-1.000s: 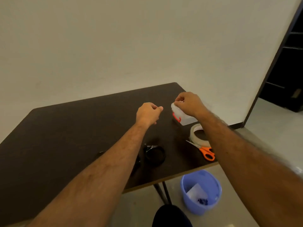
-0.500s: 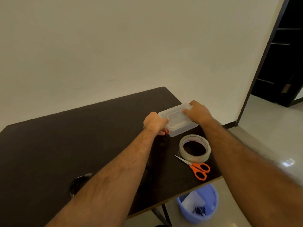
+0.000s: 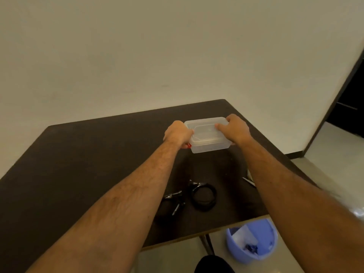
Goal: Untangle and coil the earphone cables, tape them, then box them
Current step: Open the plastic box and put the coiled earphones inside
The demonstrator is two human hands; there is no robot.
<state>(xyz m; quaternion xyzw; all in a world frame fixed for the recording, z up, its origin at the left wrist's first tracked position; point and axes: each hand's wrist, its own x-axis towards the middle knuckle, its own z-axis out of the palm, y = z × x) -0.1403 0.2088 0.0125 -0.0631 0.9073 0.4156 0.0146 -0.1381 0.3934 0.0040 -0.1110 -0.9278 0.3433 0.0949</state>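
two hands gripping a clear plastic box [image 3: 208, 137] over the dark table [image 3: 88, 164]

head view: left hand [image 3: 177, 134] and right hand [image 3: 235, 129] are curling their fingers around the lidded box's two ends; two coiled black earphone cables [image 3: 202, 196] are lying on the table nearer the person, between the forearms; a blue bin [image 3: 254, 240] is sitting on the floor below the table edge.
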